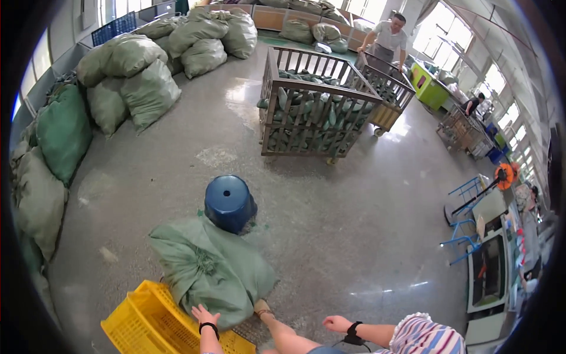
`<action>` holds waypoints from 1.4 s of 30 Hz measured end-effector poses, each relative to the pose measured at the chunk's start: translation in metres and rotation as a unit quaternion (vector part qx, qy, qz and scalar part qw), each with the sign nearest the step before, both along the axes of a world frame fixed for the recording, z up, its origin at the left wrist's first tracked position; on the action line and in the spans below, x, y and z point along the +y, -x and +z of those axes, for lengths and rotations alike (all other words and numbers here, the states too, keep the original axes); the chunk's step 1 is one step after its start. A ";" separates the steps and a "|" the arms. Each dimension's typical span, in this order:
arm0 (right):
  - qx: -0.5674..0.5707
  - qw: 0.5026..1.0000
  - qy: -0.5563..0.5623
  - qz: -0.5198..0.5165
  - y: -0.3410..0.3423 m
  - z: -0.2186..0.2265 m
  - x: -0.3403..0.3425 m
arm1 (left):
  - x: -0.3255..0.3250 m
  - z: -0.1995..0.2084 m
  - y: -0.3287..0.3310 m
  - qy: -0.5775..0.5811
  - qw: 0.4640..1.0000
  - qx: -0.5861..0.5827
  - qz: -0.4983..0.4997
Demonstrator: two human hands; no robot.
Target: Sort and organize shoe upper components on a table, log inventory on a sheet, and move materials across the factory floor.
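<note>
My left hand is open, fingers spread, at the near edge of a tied green woven sack; whether it touches the cloth I cannot tell. Under that forearm lies a yellow plastic crate with slatted sides, close against the sack. The sack slumps on the floor with its gathered neck facing up. Just beyond it stands a blue plastic stool with a hole in its round top. My right hand hangs over the floor right of my leg, fingers curled in, with nothing visible in it. Both wrists wear black bands.
Full sacks are piled along the left and back. Ahead, a slatted metal cart holds many dark green pieces. Behind it a person holds a second cart. On the right are blue-framed stools and a workbench.
</note>
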State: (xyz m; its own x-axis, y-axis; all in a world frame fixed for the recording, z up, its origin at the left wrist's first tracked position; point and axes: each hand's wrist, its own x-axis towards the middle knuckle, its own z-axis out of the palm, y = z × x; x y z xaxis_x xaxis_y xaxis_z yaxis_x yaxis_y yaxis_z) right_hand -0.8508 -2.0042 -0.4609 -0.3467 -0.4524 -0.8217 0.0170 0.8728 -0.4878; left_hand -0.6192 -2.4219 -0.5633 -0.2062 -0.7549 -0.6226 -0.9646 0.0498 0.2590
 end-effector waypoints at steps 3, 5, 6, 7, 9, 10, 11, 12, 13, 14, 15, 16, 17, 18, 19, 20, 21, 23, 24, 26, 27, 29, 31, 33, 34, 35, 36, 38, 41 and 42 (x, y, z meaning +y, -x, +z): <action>-0.057 0.997 0.020 0.040 0.010 -0.010 -0.034 | -0.021 -0.031 0.023 -0.003 0.999 -0.038 -0.023; -0.083 0.996 0.037 0.012 0.006 -0.033 -0.024 | -0.027 -0.052 0.027 0.005 0.998 -0.047 -0.036; -0.104 0.993 0.054 -0.022 0.004 -0.042 -0.011 | -0.026 -0.056 0.036 -0.056 0.998 0.005 -0.036; -0.085 0.996 0.036 -0.019 0.002 -0.043 -0.003 | -0.024 -0.058 0.039 -0.114 0.992 0.053 -0.027; -0.072 0.997 0.007 -0.015 0.001 -0.044 0.018 | -0.013 -0.072 0.040 -0.219 0.975 -0.035 -0.035; -0.062 0.998 -0.015 -0.003 -0.002 -0.045 0.028 | 0.003 -0.087 0.023 -0.173 0.977 -0.068 -0.103; -0.065 0.997 -0.034 0.021 -0.004 -0.049 0.036 | 0.016 -0.114 -0.001 -0.195 0.968 -0.131 -0.086; -0.059 0.996 -0.062 0.027 -0.004 -0.051 0.049 | 0.037 -0.120 -0.006 -0.172 0.972 -0.131 -0.095; -0.045 0.994 -0.097 0.028 -0.005 -0.049 0.056 | 0.049 -0.118 -0.007 -0.190 0.969 -0.138 -0.072; -0.048 0.994 -0.089 0.028 -0.005 -0.047 0.057 | 0.057 -0.122 -0.023 -0.169 0.977 -0.017 -0.126; -0.035 0.990 -0.121 0.058 -0.002 -0.045 0.059 | 0.064 -0.116 -0.017 -0.218 0.952 -0.091 -0.193; -0.021 0.985 -0.152 0.083 -0.002 -0.042 0.060 | 0.071 -0.105 -0.014 -0.206 0.948 -0.066 -0.233; 0.013 0.985 -0.128 0.114 -0.001 -0.044 0.056 | 0.076 -0.096 -0.011 -0.193 0.946 -0.052 -0.255; 0.045 0.982 -0.101 0.151 0.002 -0.048 0.046 | 0.076 -0.081 -0.011 -0.180 0.945 -0.042 -0.271; 0.049 0.979 -0.108 0.167 0.004 -0.046 0.038 | 0.074 -0.047 0.015 -0.107 0.922 -0.043 -0.370; 0.050 0.975 -0.111 0.184 0.006 -0.040 0.019 | 0.067 -0.002 0.038 -0.030 0.886 -0.044 -0.461; 0.070 0.972 -0.091 0.204 0.010 -0.031 -0.012 | 0.057 0.017 0.034 0.002 0.868 -0.032 -0.495; 0.099 0.965 -0.009 0.243 0.009 -0.031 -0.072 | 0.046 0.049 0.028 -0.029 0.913 0.031 -0.406; 0.134 0.961 0.099 0.221 0.003 -0.026 -0.106 | 0.048 0.068 0.027 -0.060 0.932 0.018 -0.357; 0.167 0.912 0.282 0.246 -0.012 -0.016 -0.175 | 0.073 0.096 0.020 -0.047 0.923 0.066 -0.376; 0.177 0.890 0.298 0.294 -0.025 0.021 -0.208 | 0.088 0.103 0.012 -0.058 0.908 0.093 -0.405; 0.276 0.782 0.374 0.416 -0.058 0.071 -0.245 | 0.113 0.101 0.007 -0.008 0.874 0.192 -0.445; 0.299 0.700 0.321 0.563 -0.079 0.074 -0.259 | 0.123 0.115 0.006 0.035 0.843 0.205 -0.496; 0.301 0.611 0.171 0.712 -0.082 0.074 -0.251 | 0.127 0.163 0.008 -0.015 0.853 0.088 -0.514; 0.289 0.615 0.090 0.728 -0.079 0.079 -0.243 | 0.131 0.176 0.001 -0.011 0.855 0.082 -0.511; 0.340 0.665 0.165 0.645 -0.072 0.068 -0.221 | 0.141 0.186 -0.002 0.011 0.851 0.094 -0.517; 0.386 0.701 0.237 0.551 -0.061 0.056 -0.197 | 0.152 0.194 0.000 0.035 0.846 0.108 -0.521; 0.436 0.735 0.210 0.475 -0.057 0.059 -0.159 | 0.176 0.200 0.006 0.056 0.817 0.137 -0.557; 0.423 0.752 0.140 0.486 -0.062 0.065 -0.116 | 0.209 0.205 0.014 0.039 0.796 0.133 -0.589; 0.414 0.767 0.132 0.472 -0.063 0.069 -0.096 | 0.219 0.201 0.013 0.030 0.798 0.147 -0.584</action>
State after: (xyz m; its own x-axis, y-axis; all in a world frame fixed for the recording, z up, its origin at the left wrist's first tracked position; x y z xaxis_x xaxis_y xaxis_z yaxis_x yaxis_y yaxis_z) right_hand -0.7883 -2.1003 -0.3914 -0.1150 -0.9358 -0.3331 -0.9729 0.1738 -0.1525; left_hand -0.6318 -2.2031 -0.3628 -0.9218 0.0314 -0.3865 -0.1496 0.8908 0.4290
